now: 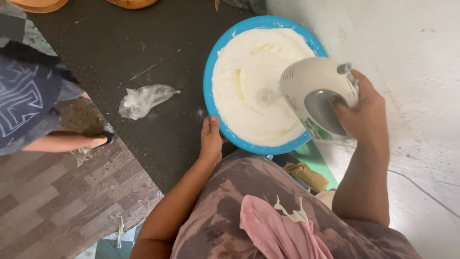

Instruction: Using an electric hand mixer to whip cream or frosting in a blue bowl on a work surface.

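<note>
A round blue bowl (pixel 209 72) stands on the dark floor, filled with pale whipped batter (pixel 244 81). My right hand (pixel 364 112) grips the handle of a white electric hand mixer (pixel 314 88), whose beaters are sunk in the batter and blurred. My left hand (pixel 211 139) rests on the bowl's near rim, fingers over the edge. My lap, in a blotched brown garment with a pink cloth (pixel 278 230) on it, fills the bottom of the view.
A crumpled clear plastic bag (pixel 143 100) lies on the floor left of the bowl. Another person's foot (pixel 72 141) and dark patterned clothing are at the far left. A white wall (pixel 407 48) runs along the right. Wooden objects (pixel 33 5) sit at the top edge.
</note>
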